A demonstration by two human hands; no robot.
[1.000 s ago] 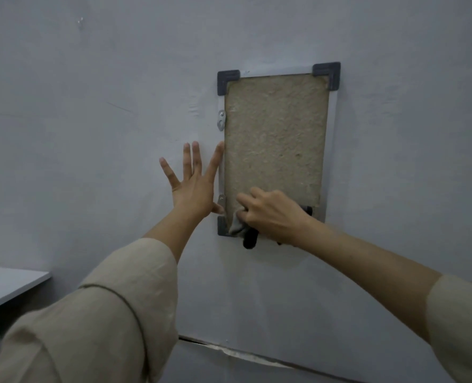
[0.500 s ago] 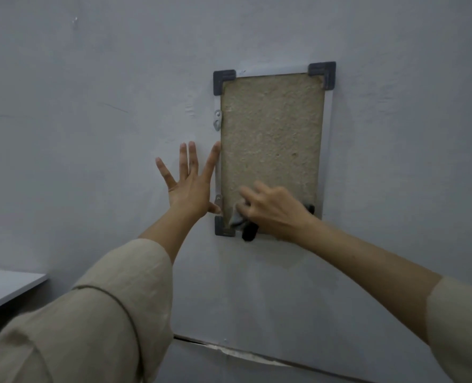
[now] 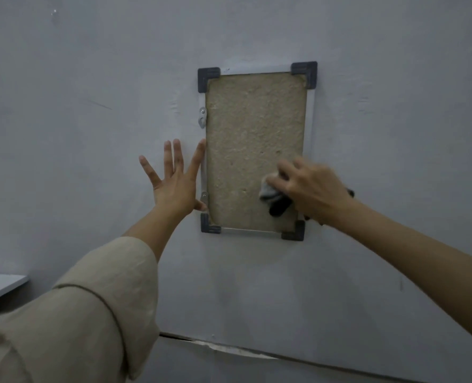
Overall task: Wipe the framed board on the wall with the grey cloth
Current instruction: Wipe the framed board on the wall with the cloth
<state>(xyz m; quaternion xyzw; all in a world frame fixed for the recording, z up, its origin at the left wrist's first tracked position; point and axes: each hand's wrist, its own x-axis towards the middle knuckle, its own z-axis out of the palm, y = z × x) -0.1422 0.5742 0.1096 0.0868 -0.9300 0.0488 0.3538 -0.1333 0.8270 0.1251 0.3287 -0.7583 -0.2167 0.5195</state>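
Observation:
A tall framed board (image 3: 254,128) with a rough tan face, a thin silver frame and dark corner caps hangs on the pale wall. My right hand (image 3: 309,186) presses a grey cloth (image 3: 270,193) with a dark end against the board's lower right part; most of the cloth is hidden under the hand. My left hand (image 3: 175,183) lies flat on the wall with fingers spread, its thumb and forefinger touching the board's left frame edge.
A white tabletop corner (image 3: 0,286) shows at the far left, below the board's level. A crack or seam (image 3: 229,348) runs across the wall low down. Two small metal brackets (image 3: 202,116) sit on the frame's left side.
My right hand has slid the cloth from the board's lower left corner across to its lower right and slightly up. My left hand has stayed in place on the wall.

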